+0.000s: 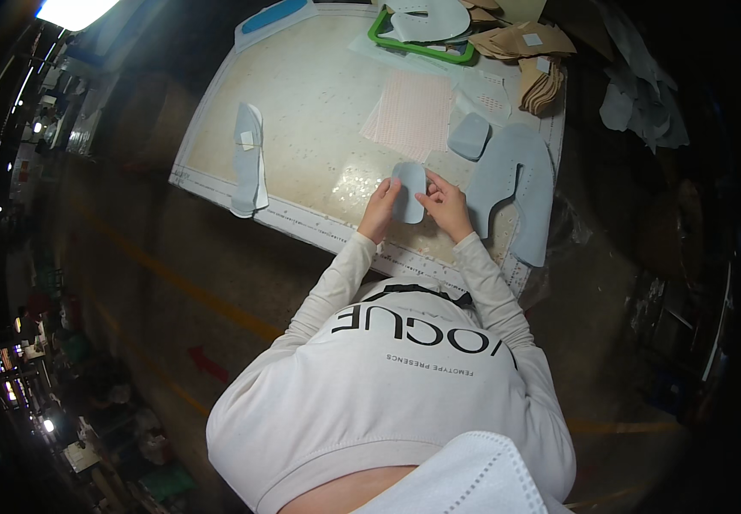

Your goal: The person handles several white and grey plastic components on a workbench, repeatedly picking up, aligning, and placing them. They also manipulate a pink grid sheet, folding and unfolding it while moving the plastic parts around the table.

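Over the table's near part I hold up a small grey-blue piece with rounded corners (409,195), which looks like a cut shoe part. My left hand (380,208) grips its left edge, thumb on the face toward me. At its right edge, my right hand (445,206) pinches it between thumb and fingers. A stack of similar small grey-blue pieces (469,137) lies just beyond my right hand. To the right of that hand are large U-shaped grey-blue pieces (531,171) with small holes along the inner edge.
The pale table (302,111) has a ruler-marked edge. Pink printed sheets (413,107) lie mid-table. A bundle of grey-blue strips (250,158) sits at left. At the back are a green-rimmed tray (452,56), brown stacked pieces (540,86) and a blue pad (278,14).
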The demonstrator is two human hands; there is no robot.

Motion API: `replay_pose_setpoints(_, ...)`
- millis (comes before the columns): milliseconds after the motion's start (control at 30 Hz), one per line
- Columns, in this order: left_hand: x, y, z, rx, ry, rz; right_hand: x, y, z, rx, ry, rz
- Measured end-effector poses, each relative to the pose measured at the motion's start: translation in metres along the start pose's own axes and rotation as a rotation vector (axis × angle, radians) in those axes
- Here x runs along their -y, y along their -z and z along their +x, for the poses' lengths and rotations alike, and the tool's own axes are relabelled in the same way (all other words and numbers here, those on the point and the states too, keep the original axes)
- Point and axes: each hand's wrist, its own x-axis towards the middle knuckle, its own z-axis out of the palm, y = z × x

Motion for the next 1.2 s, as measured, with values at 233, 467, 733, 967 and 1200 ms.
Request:
replay_pose_setpoints(233, 0.000, -0.004, 0.002, 0.014, -0.120, 0.155, -0.001, 0.003, 0.001, -0.166, 0.219, -0.273)
replay_pose_setpoints(467, -0.003, -0.008, 0.003, 0.054, 0.017, -0.056, 0.006, 0.039, 0.034, -0.107, -0.017, 0.017)
replay_pose_setpoints(733, -0.012, 0.011, 0.023, -0.045, -0.042, 0.139, -0.020, 0.109, 0.115, -0.399, -0.062, -0.081)
replay_pose_setpoints(967, -0.032, 0.026, 0.086, -0.376, -0.446, 0.635, -0.034, 0.109, 0.118, -0.425, -0.134, -0.166)
replay_pose_setpoints(1200, -0.044, 0.009, 0.140, -0.788, -0.345, 1.352, -0.008, 0.099, 0.087, -0.521, 0.187, -0.556)
